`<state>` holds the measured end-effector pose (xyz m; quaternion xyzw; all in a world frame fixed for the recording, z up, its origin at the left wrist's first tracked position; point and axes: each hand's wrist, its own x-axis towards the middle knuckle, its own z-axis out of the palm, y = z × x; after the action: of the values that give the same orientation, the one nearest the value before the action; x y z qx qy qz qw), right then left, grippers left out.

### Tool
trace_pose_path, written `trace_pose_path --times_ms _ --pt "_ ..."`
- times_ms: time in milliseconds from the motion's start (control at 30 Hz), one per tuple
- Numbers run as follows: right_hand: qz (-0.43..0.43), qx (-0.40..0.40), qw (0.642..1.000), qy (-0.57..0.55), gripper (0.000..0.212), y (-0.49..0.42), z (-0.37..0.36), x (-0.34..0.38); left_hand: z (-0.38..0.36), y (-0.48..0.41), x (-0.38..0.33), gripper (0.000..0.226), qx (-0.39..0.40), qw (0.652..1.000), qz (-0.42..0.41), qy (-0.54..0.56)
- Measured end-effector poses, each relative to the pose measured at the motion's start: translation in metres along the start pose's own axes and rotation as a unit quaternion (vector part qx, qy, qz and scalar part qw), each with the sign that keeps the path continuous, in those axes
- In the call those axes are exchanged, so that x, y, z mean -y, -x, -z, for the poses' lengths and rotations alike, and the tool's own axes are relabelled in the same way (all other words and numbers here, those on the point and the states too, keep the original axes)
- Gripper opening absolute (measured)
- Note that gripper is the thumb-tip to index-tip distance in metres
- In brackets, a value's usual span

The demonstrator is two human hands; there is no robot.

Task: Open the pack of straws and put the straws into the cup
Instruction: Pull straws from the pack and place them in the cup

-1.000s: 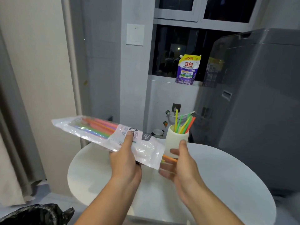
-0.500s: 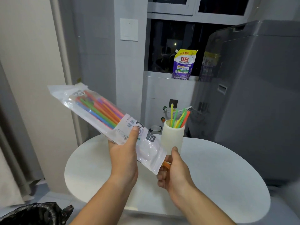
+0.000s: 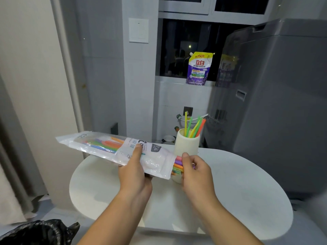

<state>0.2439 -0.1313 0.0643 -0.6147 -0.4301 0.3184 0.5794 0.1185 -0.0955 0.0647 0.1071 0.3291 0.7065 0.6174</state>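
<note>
A clear plastic pack of straws (image 3: pixel 109 147) lies nearly level above the round white table (image 3: pixel 238 183). My left hand (image 3: pixel 135 171) grips its middle, thumb on the printed label. Several coloured straw ends (image 3: pixel 177 165) stick out of the pack's open right end. My right hand (image 3: pixel 195 171) is closed around these ends. Behind that hand stands a cream cup (image 3: pixel 187 145) holding several green, yellow and orange straws (image 3: pixel 193 127). The cup's base is hidden by my right hand.
A grey washing machine (image 3: pixel 276 103) stands to the right of the table. A purple detergent pouch (image 3: pixel 199 68) sits on the window ledge. A black bin bag (image 3: pixel 39 233) is at lower left, a curtain (image 3: pixel 16 156) along the left edge.
The pack has swung from tilted up-left down to nearly level. More straw ends now stick out of its open end, and my right hand has closed around a bunch of them.
</note>
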Motion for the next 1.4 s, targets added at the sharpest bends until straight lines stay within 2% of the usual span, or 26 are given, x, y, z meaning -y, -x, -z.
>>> trace_pose_path --times_ms 167,367,467,600,700,900,1000,1133,1400 --pt "0.083 -0.013 0.995 0.051 0.031 -0.008 0.008 -0.001 0.002 -0.002 0.005 0.043 0.015 0.999 0.032 0.009" --pt "0.131 -0.029 0.989 0.063 0.028 -0.009 0.014 -0.001 0.005 -0.007 0.007 0.042 -0.004 0.999 0.027 0.017" --pt "0.102 -0.03 0.994 0.012 0.028 -0.009 0.012 0.001 0.005 -0.007 0.009 0.042 -0.012 0.999 0.026 0.024" --pt "0.04 0.0 0.99 -0.134 0.022 -0.006 0.01 0.007 0.003 -0.007 0.012 0.044 -0.007 0.999 0.033 0.022" --pt "0.048 0.021 0.99 -0.127 0.016 -0.006 0.007 0.008 0.003 -0.006 0.011 0.044 -0.003 0.999 0.032 0.024" --pt "0.079 -0.01 0.993 -0.084 0.029 -0.013 0.016 0.012 0.003 -0.006 0.005 0.047 -0.01 0.999 0.034 0.035" --pt "0.052 -0.008 0.984 -0.173 0.04 -0.014 0.023 0.018 0.002 -0.005 -0.004 0.047 -0.03 0.998 0.038 0.04" --pt "-0.005 0.005 0.957 -0.291 0.03 -0.011 0.023 0.021 0.001 -0.001 -0.004 0.048 -0.036 0.998 0.041 0.044" --pt "-0.022 0.031 0.938 -0.344 0.04 -0.012 0.017 0.018 -0.001 -0.002 0.003 0.048 -0.033 0.997 0.049 0.046"
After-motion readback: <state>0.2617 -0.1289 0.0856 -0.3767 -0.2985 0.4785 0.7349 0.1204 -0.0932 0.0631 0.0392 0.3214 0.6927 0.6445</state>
